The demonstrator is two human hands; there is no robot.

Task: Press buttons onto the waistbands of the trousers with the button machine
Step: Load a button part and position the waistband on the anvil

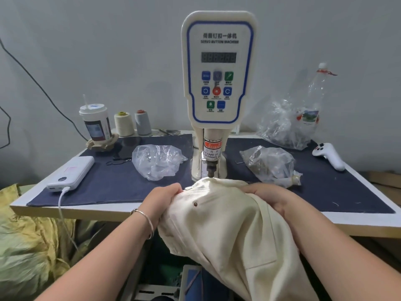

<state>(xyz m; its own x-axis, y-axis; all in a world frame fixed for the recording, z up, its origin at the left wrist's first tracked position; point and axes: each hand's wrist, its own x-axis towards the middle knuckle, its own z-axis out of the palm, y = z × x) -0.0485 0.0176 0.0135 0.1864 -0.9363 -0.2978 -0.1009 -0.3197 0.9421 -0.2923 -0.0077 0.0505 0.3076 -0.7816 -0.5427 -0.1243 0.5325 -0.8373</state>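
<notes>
Cream trousers point(227, 231) are bunched at the table's point(71, 210) front edge, their top fold lying right under the punch point(211, 170) of the button machine point(218, 68), the rest hanging off the table toward the person. The left hand point(161, 198) grips the cloth on its left side, fingers curled into the fold; a bangle point(144, 220) sits on that wrist. The right hand point(273, 197) holds the cloth on the right, fingers wrapped over and tucked into the fabric. A small dark rivet point(195, 204) shows on the trousers between the hands. On the dark mat point(112, 181), a clear bag point(156, 161) lies left of the machine and another bag point(269, 164) of brownish bits lies right, with a third bag point(282, 124) behind it beside a plastic bottle point(316, 92). At far left are a power bank point(71, 171) with its cable, a lidded cup point(95, 122) and two thread cones point(132, 122); a white controller point(329, 155) lies at far right
</notes>
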